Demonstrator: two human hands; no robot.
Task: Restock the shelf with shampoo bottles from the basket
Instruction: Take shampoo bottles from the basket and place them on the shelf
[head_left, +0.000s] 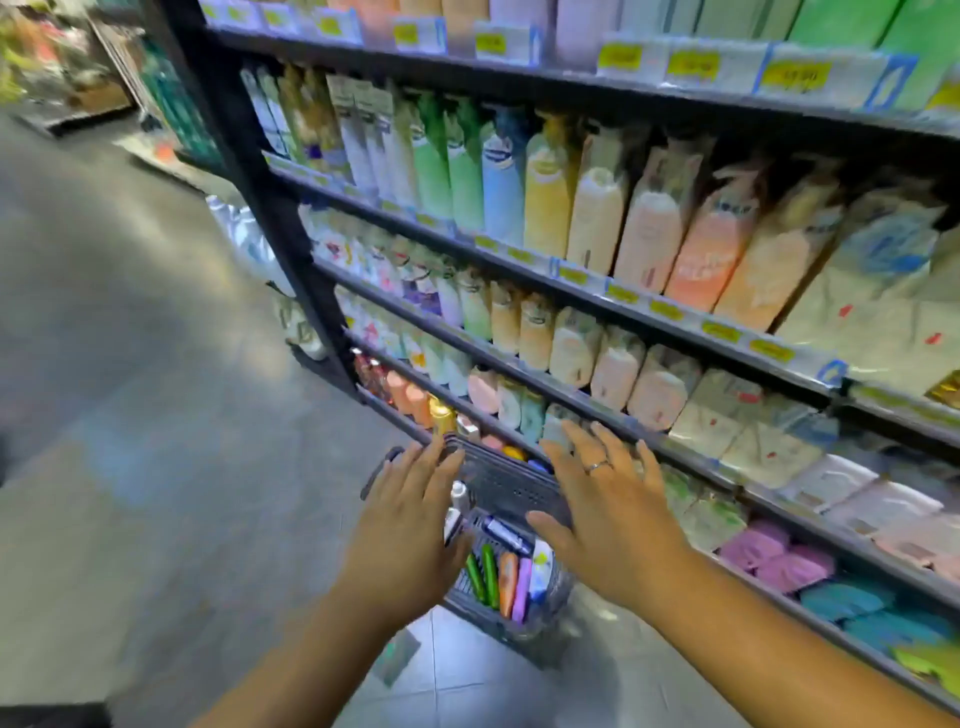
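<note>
A tall shelf (587, 291) packed with bottles runs along the right, a dark basket (506, 488) holding small bottles (506, 579) sits on the floor (156, 364) beside it, and above it the left hand (402, 525) and right hand (608, 512) hover spread and empty.

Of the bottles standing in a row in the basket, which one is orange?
The orange bottle in the basket is the middle one of the row, with two green bottles on its left and a pink-lilac bottle on its right.
</note>
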